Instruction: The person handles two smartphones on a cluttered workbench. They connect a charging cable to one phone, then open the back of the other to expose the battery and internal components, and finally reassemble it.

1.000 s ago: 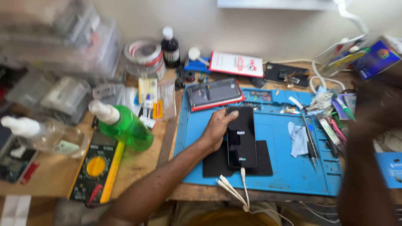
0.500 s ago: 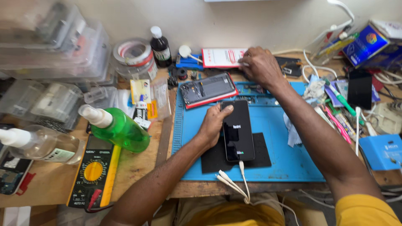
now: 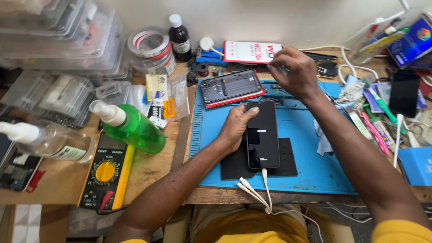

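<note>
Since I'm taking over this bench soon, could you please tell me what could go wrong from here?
The black phone is steadied only by the left hand, and its white cable hangs over the desk edge; a snag might drag it off. The right hand reaches over the opened phone frame, which it could knock. The green spray bottle might wet the parts.

right hand [image 3: 294, 72] now at mat's far edge
</note>
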Demonstrator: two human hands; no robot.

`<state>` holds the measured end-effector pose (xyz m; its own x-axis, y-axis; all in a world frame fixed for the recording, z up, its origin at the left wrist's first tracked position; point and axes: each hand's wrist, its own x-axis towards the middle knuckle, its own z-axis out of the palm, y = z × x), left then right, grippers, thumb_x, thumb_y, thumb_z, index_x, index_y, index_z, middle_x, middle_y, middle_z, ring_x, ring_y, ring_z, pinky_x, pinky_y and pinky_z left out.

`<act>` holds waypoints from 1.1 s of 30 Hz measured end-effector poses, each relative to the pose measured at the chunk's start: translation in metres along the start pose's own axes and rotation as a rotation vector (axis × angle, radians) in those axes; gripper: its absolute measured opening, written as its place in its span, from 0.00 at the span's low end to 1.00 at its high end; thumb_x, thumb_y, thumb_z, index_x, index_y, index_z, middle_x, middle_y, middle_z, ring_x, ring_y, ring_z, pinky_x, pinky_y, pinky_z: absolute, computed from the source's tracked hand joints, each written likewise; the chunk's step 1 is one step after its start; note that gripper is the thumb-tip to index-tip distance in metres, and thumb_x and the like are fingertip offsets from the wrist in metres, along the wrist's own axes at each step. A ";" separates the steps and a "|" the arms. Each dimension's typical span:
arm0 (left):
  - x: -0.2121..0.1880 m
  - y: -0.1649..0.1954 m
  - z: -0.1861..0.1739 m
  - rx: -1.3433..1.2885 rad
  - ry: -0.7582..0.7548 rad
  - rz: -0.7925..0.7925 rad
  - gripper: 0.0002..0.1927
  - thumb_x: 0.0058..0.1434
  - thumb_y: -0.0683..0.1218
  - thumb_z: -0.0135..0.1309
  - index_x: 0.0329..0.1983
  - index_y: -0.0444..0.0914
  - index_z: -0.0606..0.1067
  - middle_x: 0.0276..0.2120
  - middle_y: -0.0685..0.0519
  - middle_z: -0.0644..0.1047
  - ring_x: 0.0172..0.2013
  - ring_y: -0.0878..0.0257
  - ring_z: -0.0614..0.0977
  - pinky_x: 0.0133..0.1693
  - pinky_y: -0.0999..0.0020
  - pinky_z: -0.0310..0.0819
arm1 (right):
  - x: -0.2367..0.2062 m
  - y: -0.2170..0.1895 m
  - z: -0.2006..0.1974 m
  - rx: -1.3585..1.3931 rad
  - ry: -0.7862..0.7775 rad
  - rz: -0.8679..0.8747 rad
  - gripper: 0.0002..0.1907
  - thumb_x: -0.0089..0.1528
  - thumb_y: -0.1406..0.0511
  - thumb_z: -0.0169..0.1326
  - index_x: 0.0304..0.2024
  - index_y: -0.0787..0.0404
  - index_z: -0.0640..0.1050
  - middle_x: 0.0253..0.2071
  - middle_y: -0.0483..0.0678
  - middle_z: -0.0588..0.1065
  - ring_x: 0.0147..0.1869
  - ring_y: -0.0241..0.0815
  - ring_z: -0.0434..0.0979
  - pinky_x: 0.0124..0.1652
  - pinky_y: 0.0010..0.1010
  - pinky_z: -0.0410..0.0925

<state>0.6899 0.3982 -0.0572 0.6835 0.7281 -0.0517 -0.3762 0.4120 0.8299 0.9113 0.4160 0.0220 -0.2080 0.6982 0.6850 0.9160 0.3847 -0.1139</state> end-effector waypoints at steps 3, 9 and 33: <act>0.004 -0.006 0.000 0.000 -0.007 -0.001 0.09 0.70 0.46 0.51 0.44 0.35 0.75 0.36 0.52 0.81 0.34 0.69 0.82 0.37 0.72 0.80 | -0.001 -0.010 -0.010 -0.041 -0.037 -0.177 0.03 0.61 0.69 0.65 0.37 0.58 0.82 0.41 0.45 0.79 0.44 0.43 0.81 0.43 0.35 0.74; 0.008 -0.012 -0.002 0.055 -0.022 -0.001 0.10 0.72 0.47 0.50 0.41 0.34 0.74 0.32 0.52 0.80 0.30 0.69 0.81 0.32 0.73 0.78 | 0.016 -0.021 0.011 -0.217 -0.243 -0.482 0.02 0.60 0.66 0.63 0.33 0.56 0.82 0.40 0.42 0.79 0.43 0.39 0.81 0.44 0.33 0.73; 0.006 -0.004 0.009 0.004 0.011 0.045 0.10 0.71 0.47 0.50 0.43 0.34 0.74 0.33 0.52 0.80 0.32 0.71 0.82 0.35 0.74 0.80 | -0.157 -0.097 -0.035 1.044 -0.345 1.119 0.17 0.63 0.68 0.60 0.52 0.71 0.79 0.32 0.49 0.80 0.32 0.32 0.72 0.33 0.24 0.66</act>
<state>0.7008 0.3958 -0.0559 0.6593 0.7516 -0.0205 -0.4039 0.3771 0.8335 0.8672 0.2482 -0.0491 0.1895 0.9470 -0.2595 0.0506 -0.2734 -0.9606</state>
